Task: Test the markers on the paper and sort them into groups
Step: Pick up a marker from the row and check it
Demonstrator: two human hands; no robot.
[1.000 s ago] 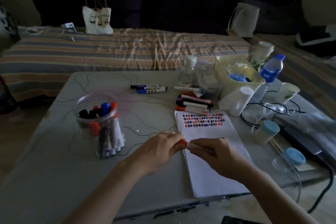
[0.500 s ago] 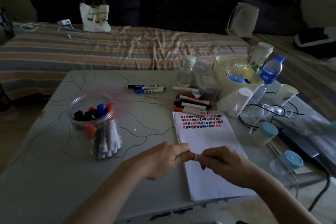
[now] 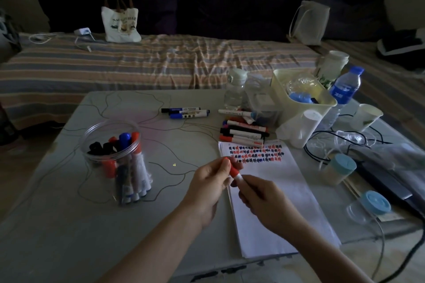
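Observation:
My right hand [image 3: 264, 202] grips the white body of a red marker [image 3: 235, 173], and my left hand [image 3: 209, 181] pinches its red cap. Both hover over the left edge of the white paper [image 3: 276, 202], whose top carries rows of red, blue and black test marks [image 3: 255, 153]. A clear jar [image 3: 115, 158] left of my hands holds several markers. Above the paper lies a pile of sorted markers [image 3: 243, 132]. Two more markers [image 3: 186, 112] lie side by side further left.
A cream bin [image 3: 299, 103], water bottles [image 3: 345, 89], paper cups [image 3: 365, 115], blue-lidded containers [image 3: 340, 167] and black cables [image 3: 322, 151] crowd the table's right side. A striped bed [image 3: 138, 64] with a tote bag [image 3: 120, 23] lies beyond the table.
The marker has tilted from lying sideways to pointing cap-up, and both hands rose slightly toward the test marks.

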